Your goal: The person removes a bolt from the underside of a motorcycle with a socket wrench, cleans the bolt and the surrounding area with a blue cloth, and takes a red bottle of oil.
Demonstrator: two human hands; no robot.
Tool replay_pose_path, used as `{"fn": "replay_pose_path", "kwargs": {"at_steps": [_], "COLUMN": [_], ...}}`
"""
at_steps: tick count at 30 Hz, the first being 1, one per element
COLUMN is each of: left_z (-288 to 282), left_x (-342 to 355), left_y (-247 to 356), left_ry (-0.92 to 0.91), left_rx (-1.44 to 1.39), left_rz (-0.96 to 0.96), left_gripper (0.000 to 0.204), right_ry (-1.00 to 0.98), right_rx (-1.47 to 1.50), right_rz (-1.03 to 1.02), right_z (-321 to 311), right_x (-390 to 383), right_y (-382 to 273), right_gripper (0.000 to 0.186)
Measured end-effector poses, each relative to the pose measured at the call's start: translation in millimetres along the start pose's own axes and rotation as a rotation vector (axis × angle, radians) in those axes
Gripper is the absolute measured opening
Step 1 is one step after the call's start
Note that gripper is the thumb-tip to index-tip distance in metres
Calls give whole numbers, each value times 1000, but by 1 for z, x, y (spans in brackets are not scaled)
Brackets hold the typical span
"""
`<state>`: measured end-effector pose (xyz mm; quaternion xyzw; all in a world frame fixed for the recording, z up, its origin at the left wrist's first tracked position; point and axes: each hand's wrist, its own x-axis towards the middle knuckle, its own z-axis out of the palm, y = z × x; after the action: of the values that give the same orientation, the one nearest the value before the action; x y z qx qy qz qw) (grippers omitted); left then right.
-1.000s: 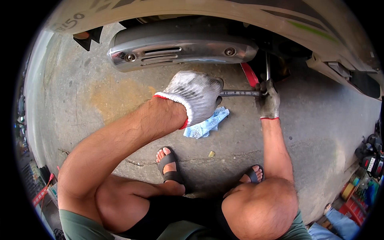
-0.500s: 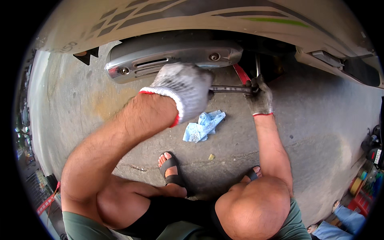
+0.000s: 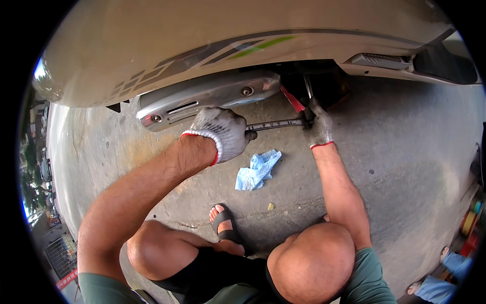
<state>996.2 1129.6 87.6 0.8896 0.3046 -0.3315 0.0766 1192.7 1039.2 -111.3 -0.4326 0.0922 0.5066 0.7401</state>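
Note:
My left hand (image 3: 218, 133), in a white knit glove with a red cuff and dark soiling, is closed around the end of a long-handled socket wrench (image 3: 276, 124). Its steel handle runs nearly level to my right hand (image 3: 320, 125), gloved the same way, whose fingers wrap the wrench's head. From there a shiny extension bar (image 3: 308, 87) rises into a dark opening under the cream body panel (image 3: 212, 40) of what looks like a scooter. The bar's far end is hidden. A red strip (image 3: 292, 100) slants beside it.
Left of the opening sits a silver exhaust cover (image 3: 212, 96) with bolts. A crumpled light-blue cloth (image 3: 258, 170) lies on the concrete floor (image 3: 395, 147) below my hands. At lower right, another person's legs in blue jeans (image 3: 435, 289) show near coloured rolls (image 3: 468, 220).
My left hand and the wrench handle's end have moved down and slightly left. The view has shifted, showing more of the cream panel. Both hands keep their hold.

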Motion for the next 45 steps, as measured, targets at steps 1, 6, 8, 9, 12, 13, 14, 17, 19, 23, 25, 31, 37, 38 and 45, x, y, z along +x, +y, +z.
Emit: {"fn": "replay_pose_path", "kwargs": {"at_steps": [1, 6, 8, 9, 12, 13, 14, 17, 19, 23, 25, 31, 37, 38, 45], "left_z": [-1, 3, 3, 5, 11, 16, 22, 95, 112, 144, 143, 105, 96, 95, 116], "left_x": [0, 1, 1, 2, 8, 12, 17, 26, 50, 51, 48, 41, 24, 22, 28], "left_y": [1, -6, -8, -9, -14, -13, -11, -8, -21, -12, -8, 1, 28, 28, 17], "left_ry": [4, 21, 27, 24, 44, 18, -10, 12, 20, -70, -103, -198, -212, -175, -316], "left_rx": [-1, -27, -37, -44, -72, -110, -146, -292, -336, -440, -508, -445, -429, -378, -167], "left_rz": [2, 3, -11, -8, 30, 20, 15, 13, 43, 67, 48, 46, -8, -24, 65], "left_gripper": [50, 51, 51, 51, 50, 49, 49, 46, 43, 42, 42, 46, 45, 42, 38], "right_ry": [15, 109, 128, 131, 136, 140, 120, 87, 44, 52, 24, 20, 40, 28, -34], "right_rx": [-9, -61, -72, -77, -76, -72, -183, -441, -469, -556, -598, -1074, -1151, -1228, -1120], "right_rz": [1, 1, 8, 6, -2, -5, -31, -84, -67, -23, -18, -248, -241, -288, -254], "right_z": [0, 15, 20, 18, 13, 10, 5, 13, 18, 17, 22, -6, -2, 0, -6], "right_x": [1, -5, -5, -4, 1, 1, 2, 0, 5, -12, -8, 18, 23, 21, 18], "right_y": [-1, -1, -3, -3, -2, -3, -5, -13, -16, -19, -24, -13, -9, -10, -36], "right_gripper": [14, 13, 13, 12, 10, 10, 10, 12, 14, 18, 20, 34, 37, 38, 35]}}
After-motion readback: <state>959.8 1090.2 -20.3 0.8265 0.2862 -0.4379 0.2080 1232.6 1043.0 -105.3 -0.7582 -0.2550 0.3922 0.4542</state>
